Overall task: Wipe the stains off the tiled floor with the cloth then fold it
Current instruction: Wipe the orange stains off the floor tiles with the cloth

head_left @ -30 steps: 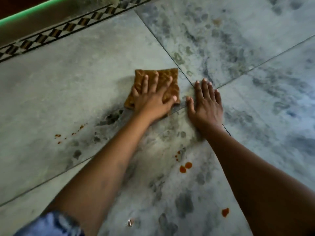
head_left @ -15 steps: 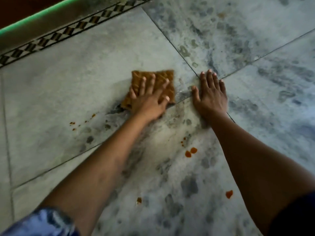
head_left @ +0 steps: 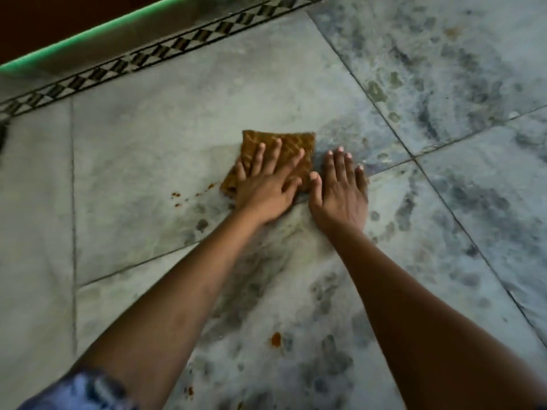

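Note:
A folded brown cloth (head_left: 296,143) lies flat on the grey marbled tiled floor (head_left: 154,149) near the middle of the view. My left hand (head_left: 266,187) presses on it with straight, spread fingers and covers its near half. My right hand (head_left: 340,190) rests flat on the floor just right of the cloth, thumb near the cloth's edge. Small orange-brown stains (head_left: 177,198) dot the tile just left of the cloth. A larger orange spot (head_left: 276,339) sits between my forearms, and a smaller one (head_left: 189,390) lies by my left arm.
A black-and-white patterned border strip (head_left: 177,45) runs along the far edge of the floor, with a green-edged ledge (head_left: 88,34) behind it. Dark grout lines (head_left: 414,156) cross right of my hands. Dark smudges mottle the tiles at right.
My left hand has slid the cloth left toward the small stains. My right hand now lies close beside the cloth. The view shifted, and the orange spots sit lower in frame.

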Action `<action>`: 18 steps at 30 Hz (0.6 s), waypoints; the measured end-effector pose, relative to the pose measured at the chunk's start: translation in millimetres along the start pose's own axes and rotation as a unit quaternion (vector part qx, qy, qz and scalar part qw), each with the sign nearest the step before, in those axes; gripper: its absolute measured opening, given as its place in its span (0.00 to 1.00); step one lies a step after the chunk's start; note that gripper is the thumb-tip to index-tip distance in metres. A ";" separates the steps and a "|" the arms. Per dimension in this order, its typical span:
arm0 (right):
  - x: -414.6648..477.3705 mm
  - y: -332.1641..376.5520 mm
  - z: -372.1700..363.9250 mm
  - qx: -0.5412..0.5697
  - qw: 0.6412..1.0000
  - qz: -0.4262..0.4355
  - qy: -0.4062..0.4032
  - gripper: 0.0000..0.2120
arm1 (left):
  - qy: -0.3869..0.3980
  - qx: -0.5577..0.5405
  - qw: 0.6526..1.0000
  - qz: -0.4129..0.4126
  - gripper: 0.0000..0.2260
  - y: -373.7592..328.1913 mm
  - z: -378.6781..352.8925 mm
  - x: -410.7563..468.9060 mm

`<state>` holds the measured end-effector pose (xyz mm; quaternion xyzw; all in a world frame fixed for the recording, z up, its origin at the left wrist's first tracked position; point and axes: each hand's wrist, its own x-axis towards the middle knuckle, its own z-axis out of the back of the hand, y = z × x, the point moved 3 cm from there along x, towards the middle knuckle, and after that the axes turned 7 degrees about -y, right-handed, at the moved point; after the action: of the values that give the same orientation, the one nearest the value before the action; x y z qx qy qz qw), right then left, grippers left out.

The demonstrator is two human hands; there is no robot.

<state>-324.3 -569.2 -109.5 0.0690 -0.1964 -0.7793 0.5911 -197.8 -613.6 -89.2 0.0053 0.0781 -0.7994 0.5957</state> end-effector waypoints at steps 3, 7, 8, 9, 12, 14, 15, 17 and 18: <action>0.6 -1.4 -0.3 -0.011 1.000 0.000 -0.001 0.33 | 0.001 0.003 1.000 -0.021 0.25 48.4 -2.8 -50.7; 0.2 -0.1 -0.3 -0.025 1.000 0.001 0.005 0.33 | 0.029 0.004 0.994 0.107 0.24 103.9 8.1 -30.4; 0.8 -0.7 -0.2 -0.026 1.000 0.003 0.004 0.33 | 0.034 -0.004 0.991 0.133 0.24 101.6 9.4 -15.8; 0.6 -0.6 0.1 -0.026 1.000 0.004 0.004 0.33 | 0.033 -0.010 0.988 0.148 0.24 93.2 11.0 -5.8; 1.7 -1.7 -1.6 -0.030 1.000 0.006 0.005 0.33 | 0.009 -0.018 0.991 0.130 0.24 49.6 4.0 -12.8; 1.1 -2.0 -1.8 -0.034 0.999 0.009 0.006 0.33 | -0.013 -0.007 0.997 0.082 0.25 17.7 -4.7 -45.7; 1.5 -2.4 -1.5 -0.032 0.999 0.009 0.007 0.33 | -0.018 -0.005 0.998 0.062 0.25 7.2 -6.5 -60.0; 0.9 -0.9 -0.5 -0.023 1.000 0.011 0.009 0.34 | -0.008 -0.009 0.999 0.047 0.25 6.4 -5.8 -68.0; 0.9 -0.3 0.2 -0.017 1.000 0.016 0.007 0.33 | 0.001 -0.013 0.999 0.046 0.24 11.8 -3.6 -62.3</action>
<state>-324.9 -569.9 -109.3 0.0613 -0.1799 -0.7725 0.6060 -168.8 -557.1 -87.8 0.0016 0.0890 -0.7701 0.6317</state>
